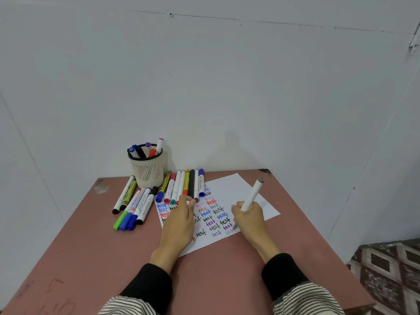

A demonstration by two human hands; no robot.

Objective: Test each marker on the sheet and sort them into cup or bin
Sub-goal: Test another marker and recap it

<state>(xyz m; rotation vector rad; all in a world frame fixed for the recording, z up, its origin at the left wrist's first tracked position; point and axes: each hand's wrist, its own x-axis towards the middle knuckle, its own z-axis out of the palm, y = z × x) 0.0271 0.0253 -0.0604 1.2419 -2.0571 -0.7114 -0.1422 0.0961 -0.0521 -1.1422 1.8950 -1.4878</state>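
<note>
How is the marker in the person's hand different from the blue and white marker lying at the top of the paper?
The grey marker is gripped by the right hand, tilted, its tip writing on the sheet. The blue-capped marker lies flat in the row, untouched. The grey marker's cap sits on its back end; the blue-capped marker's cap points toward the person. Both have white barrels.

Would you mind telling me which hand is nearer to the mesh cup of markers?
The left hand. It rests on the sheet just right of and below the mesh cup; the right hand, writing with a white marker, is farther right.
</note>
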